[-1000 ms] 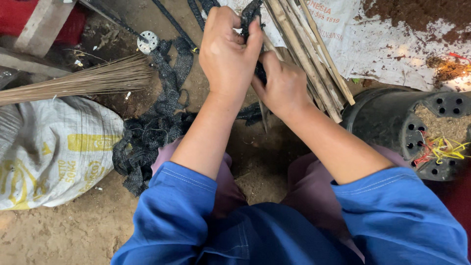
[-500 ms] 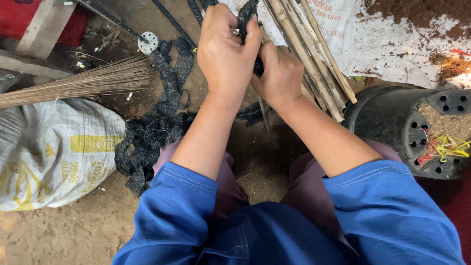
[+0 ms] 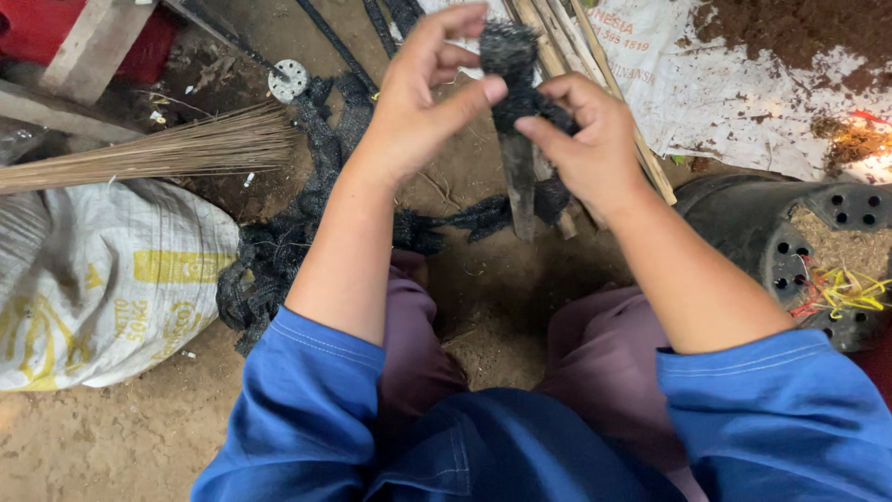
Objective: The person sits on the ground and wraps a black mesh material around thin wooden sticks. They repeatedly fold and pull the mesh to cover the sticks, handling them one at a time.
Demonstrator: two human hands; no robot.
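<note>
Between the two raised hands, a strip of black netting (image 3: 509, 56) now stands clear of the bamboo sticks (image 3: 567, 42) it was pressed against a second ago — left hand (image 3: 423, 102) pinching its top, right hand (image 3: 585, 139) gripping lower; the wrap looks nearly tightened.

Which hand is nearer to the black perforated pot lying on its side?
Right. The right hand sits just up-left of the black pot; the left hand is farther away, beyond the right one.
</note>
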